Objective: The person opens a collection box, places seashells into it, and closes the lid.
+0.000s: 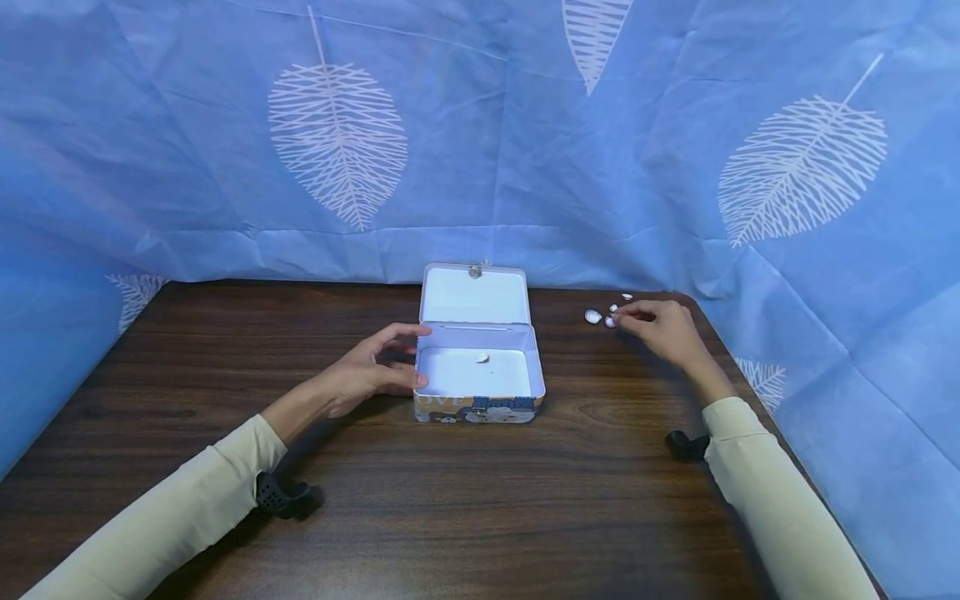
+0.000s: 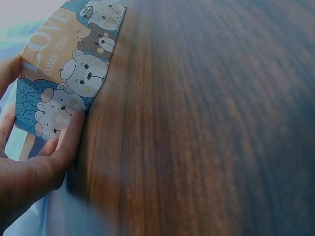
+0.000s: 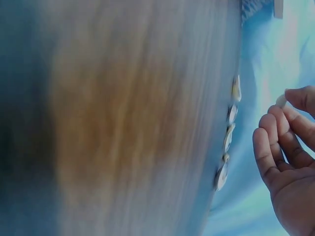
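An open tin box (image 1: pixel 480 408) with cartoon bears and lettering on its outside stands on the table, its hinged lid (image 1: pixel 475 296) tipped back. Inside on the white floor lies one small white seashell (image 1: pixel 482 358). My left hand (image 1: pixel 371 371) holds the box's left end, thumb and fingers spread along that side; in the left wrist view one digit lies against the bear print. Off to the right, my right hand (image 1: pixel 667 329) pinches a small pale shell (image 3: pixel 281 101) between thumb and fingertip, beside several white shells (image 1: pixel 592 317) on the table.
The dark wood-grain table (image 1: pixel 480 500) ends at the back against a blue cloth (image 1: pixel 487 167) with white leaf prints. The loose shells lie near the table's back right corner. A black wrist strap (image 1: pixel 285 496) sits on each sleeve.
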A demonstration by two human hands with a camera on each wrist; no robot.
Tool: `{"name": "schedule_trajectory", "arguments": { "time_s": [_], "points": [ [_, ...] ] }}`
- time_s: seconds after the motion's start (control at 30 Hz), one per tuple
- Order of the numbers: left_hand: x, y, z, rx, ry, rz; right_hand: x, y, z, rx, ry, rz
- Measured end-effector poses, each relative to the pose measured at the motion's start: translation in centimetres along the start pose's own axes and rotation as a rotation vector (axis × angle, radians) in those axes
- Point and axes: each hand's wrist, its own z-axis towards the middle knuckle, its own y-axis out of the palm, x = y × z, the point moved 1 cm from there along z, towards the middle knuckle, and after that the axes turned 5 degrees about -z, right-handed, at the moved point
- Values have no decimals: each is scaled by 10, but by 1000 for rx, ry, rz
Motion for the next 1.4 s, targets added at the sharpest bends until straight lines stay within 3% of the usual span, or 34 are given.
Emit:
{"name": "schedule_trajectory", "arguments": {
  "time_s": [0.27, 0.77, 1.4],
  "points": [
    [1, 1, 1, 7, 1, -4, -25, -2, -5, -21, 7, 29],
    [3, 0, 2, 12, 4, 15, -67, -6, -12, -27, -61, 79],
    [0, 0, 0, 14, -16, 3, -120, 11, -18, -102, -178, 186]
  ]
}}
